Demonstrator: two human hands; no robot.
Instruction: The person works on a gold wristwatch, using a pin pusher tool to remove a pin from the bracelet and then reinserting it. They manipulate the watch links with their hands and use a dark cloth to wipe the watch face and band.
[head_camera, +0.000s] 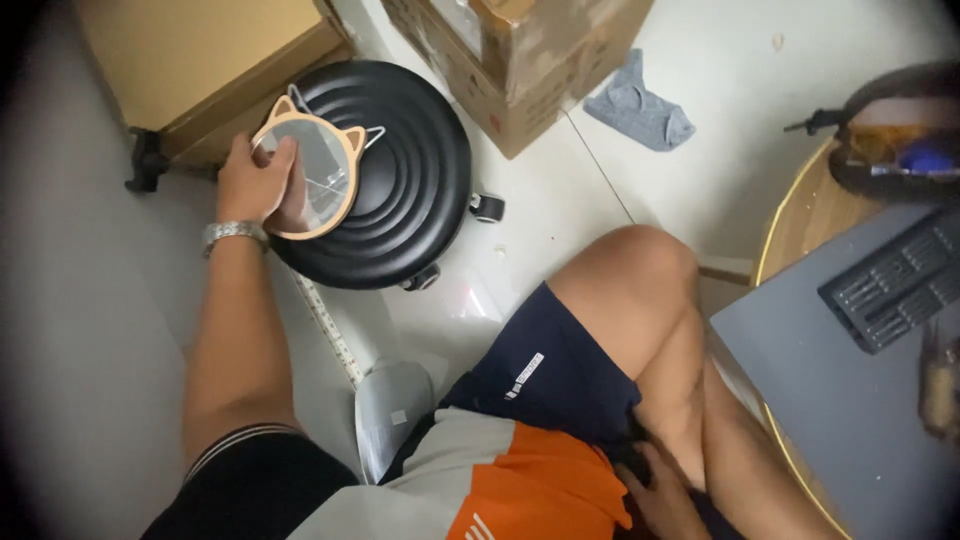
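The left hand (255, 180) grips a small round mirror (312, 175) with a pale wooden frame and two cat-ear points, fingers wrapped over its left rim and partly across the glass. The right hand (665, 495) lies low in the lap against the thigh; whether it is clenched or loose cannot be told.

The mirror sits on top of a round black stool (410, 170) with ridged concentric rings, over the stool's left part. It looks light and stiff, but the glass is likely fragile and smears easily, so the wooden rim is the safer place to hold. A thin wire stand (372, 135) shows behind the mirror and would probably bend or swing if caught.

The stool rides on small castors (487, 207) and may roll on the smooth pale floor (600, 190). Beyond the stool stands a cardboard box (520, 60), with a grey cloth (640, 110) lying further right of it. A measuring tape (325, 320) runs along the floor just below the stool. Far right of the stool is a round surface (800, 220) carrying a grey board (840, 400).
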